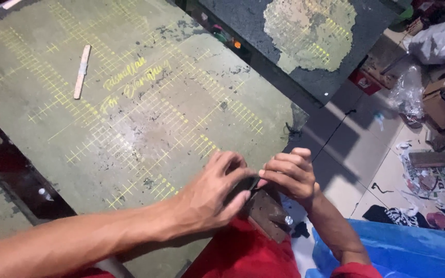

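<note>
Both my hands meet at the near corner of a worn green board (145, 103) marked with a yellow grid. My left hand (215, 193) has its fingers curled around a small dark flat object (251, 184), pinching it. My right hand (289, 172) grips the other end of the same dark object with closed fingers. Just below the hands a brown wooden block (269, 213) with a metal bolt sticks out from the board's corner. Red cloth (238, 252) lies beneath my forearms.
A pale wooden stick (82, 71) lies on the board at upper left. A second dark board (305, 36) with a peeled patch stands behind. A tiled floor (356, 154) at right holds plastic bags, boxes and scraps. Blue plastic sheet (397, 247) sits at lower right.
</note>
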